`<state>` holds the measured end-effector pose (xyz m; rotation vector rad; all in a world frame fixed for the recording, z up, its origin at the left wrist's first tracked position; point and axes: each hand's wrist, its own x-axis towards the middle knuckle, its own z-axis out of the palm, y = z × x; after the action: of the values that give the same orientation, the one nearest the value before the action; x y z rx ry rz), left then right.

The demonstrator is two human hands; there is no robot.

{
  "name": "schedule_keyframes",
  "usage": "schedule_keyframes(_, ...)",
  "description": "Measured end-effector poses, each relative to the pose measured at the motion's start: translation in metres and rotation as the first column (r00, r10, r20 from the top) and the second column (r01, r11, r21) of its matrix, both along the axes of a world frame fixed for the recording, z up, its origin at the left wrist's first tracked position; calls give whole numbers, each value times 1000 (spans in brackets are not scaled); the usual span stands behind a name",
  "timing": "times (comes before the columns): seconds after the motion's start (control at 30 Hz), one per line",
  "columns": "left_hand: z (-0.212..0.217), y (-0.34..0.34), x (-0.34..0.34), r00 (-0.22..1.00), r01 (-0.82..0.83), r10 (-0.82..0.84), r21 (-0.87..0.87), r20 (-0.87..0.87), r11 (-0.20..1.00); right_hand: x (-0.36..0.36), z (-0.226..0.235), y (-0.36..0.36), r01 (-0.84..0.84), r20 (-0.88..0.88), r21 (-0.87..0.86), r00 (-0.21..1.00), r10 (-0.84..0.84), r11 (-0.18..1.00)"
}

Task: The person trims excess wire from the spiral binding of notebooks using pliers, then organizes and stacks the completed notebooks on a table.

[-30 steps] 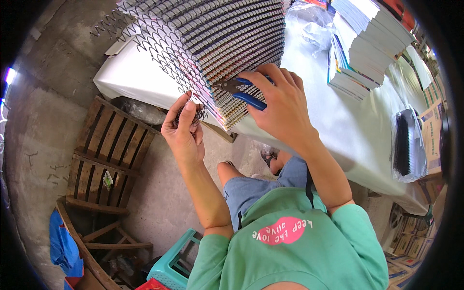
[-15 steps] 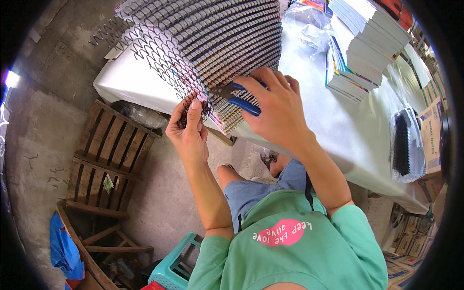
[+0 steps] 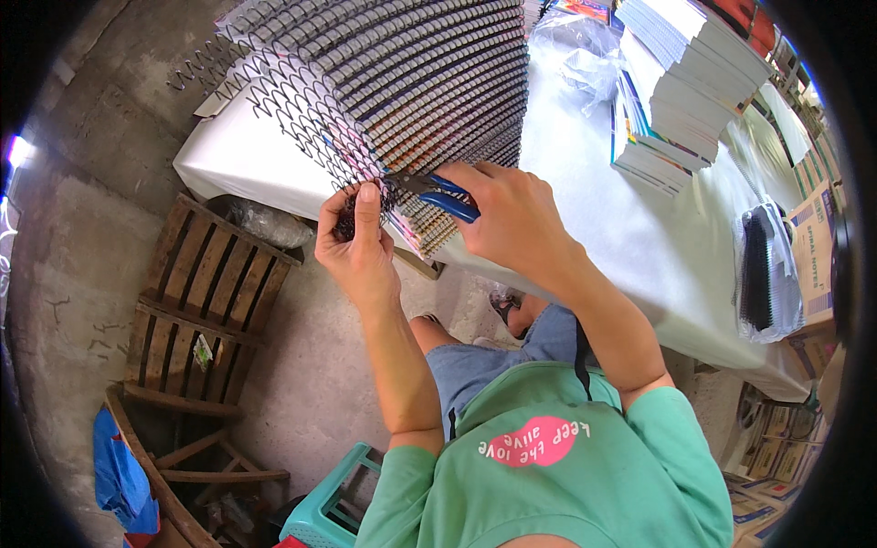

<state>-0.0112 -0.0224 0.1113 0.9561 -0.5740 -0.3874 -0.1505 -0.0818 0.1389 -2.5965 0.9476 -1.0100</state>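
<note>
Black spirals [image 3: 384, 47] ridge the notebook stack [image 3: 448, 110], the right hand [image 3: 513, 217] clasping blue-handled cutters [image 3: 449, 205], the left hand [image 3: 364, 248] curly clippings [image 3: 345, 225].

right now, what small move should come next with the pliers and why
Probably a gentle squeeze of the blue-handled pliers: the right hand has their tips at the protruding coil ends, and the left hand, holding dark coil pieces, is close beside them.

Blue-handled cutters [image 3: 449, 206] at black spirals [image 3: 402, 87]
</note>
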Motion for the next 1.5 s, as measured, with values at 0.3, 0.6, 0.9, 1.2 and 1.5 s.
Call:
schedule_keyframes(0.3, 13, 10, 11, 993, 115, -115, 10, -15, 993, -5, 12, 4, 111, 112, -202, 990, -89, 973)
schedule_keyframes(0.6, 12, 10, 13, 991, 131, -131, 29, 5, 991, 4, 13, 6, 111, 51, -186, 993, -103, 976)
schedule_keyframes(0.9, 7, 7, 14, 995, 81, -81, 4, 66, 997, 7, 14, 0, 2, 115, -42, 993, 3, 999)
schedule_keyframes(1.2, 14, 5, 12, 998, 63, -65, -92, -21, 994, -6, 8, -3, 55, 114, -89, 992, -45, 995)
schedule_keyframes(1.5, 19, 2, 12, 988, 151, -151, -16, -6, 988, 8, 15, -1, 98, 160, -203, 985, -65, 974)
